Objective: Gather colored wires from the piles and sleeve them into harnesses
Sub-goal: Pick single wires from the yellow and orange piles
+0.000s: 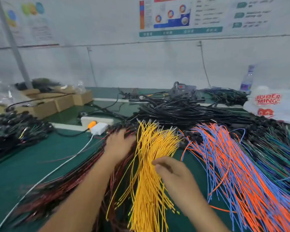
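Note:
A thick fan of yellow wires [149,195] lies down the middle of the green table [23,164]. Left of it runs a pile of dark red and black wires [60,186]. On the right spreads a pile of orange and blue wires [238,173], then green and dark blue ones [278,153]. My left hand [119,144] rests flat with fingers spread on the far end of the red and black pile. My right hand [172,173] hovers over the yellow wires, thumb and fingers loosely bent at their edge; no wire is plainly pinched.
A heap of black sleeved harnesses [182,111] fills the back centre. A white power strip with an orange plug [97,124] and a white cable lie to the left. Cardboard boxes [54,101] stand back left. A printed plastic bag [271,104] and a bottle [247,79] stand back right.

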### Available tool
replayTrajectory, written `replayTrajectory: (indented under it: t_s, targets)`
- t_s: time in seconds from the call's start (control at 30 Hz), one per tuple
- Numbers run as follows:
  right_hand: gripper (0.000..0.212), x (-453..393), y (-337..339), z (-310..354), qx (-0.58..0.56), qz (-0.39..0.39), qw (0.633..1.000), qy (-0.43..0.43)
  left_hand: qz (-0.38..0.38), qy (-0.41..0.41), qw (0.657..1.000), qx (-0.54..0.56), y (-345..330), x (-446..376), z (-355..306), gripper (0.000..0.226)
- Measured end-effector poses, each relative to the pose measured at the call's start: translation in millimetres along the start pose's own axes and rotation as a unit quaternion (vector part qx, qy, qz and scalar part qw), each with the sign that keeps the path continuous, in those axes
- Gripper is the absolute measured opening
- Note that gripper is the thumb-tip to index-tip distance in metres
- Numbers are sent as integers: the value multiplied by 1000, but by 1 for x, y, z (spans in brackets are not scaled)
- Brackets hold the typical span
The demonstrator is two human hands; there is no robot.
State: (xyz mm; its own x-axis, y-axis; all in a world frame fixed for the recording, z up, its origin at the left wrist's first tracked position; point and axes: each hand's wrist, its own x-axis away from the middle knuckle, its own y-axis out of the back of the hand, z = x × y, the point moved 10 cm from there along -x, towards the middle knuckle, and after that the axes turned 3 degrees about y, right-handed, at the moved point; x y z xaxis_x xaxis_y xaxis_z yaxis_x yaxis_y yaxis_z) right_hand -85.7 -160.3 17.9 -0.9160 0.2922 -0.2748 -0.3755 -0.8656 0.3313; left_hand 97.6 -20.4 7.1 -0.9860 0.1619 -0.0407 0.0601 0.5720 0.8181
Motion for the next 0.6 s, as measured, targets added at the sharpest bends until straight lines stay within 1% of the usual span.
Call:
replayTrajectory:
  t_s: [0.03, 0.07, 0.1, 0.13, 0.2, 0.27, 0.33, 0.43, 0.47, 0.53, 0.6]
  targets:
    - [13, -7, -6, -7, 48, 11, 999, 2, -5, -2, 995, -97, -21, 9, 9, 66]
    - [15, -12, -11, -14, 122, 25, 992, 2, -20, -24, 984, -175, -39, 16, 11, 68]
    - [23, -15, -17, -22, 193, 42, 980, 12, -50, -56, 970, -233, -55, 25, 15, 67]
    - [29, -15, -21, -28, 251, 57, 966, 16, -64, -77, 960, -260, -65, 34, 18, 66]
    - [34, -13, -17, -41, 311, 58, 948, 33, -84, -87, 963, -242, -58, 34, 11, 61]
    - [33, -9, -10, -50, 313, 52, 948, 37, -89, -85, 971, -206, -45, 30, 6, 54]
    - [32, -8, -7, -52, 300, 38, 952, 44, -126, -81, 975, -164, -35, 35, 6, 47]
    - [29, -11, -10, -50, 320, 37, 945, 54, -214, -7, 967, -139, -10, 42, 17, 48]
    - [28, -12, -10, -49, 315, 33, 947, 54, -220, 19, 965, -144, -7, 42, 21, 51]
    - [26, -13, -7, -48, 290, 22, 956, 50, -196, 45, 963, -181, -13, 40, 26, 51]
    - [24, -13, -6, -45, 259, 14, 964, 52, -189, 30, 960, -206, -17, 39, 24, 45]
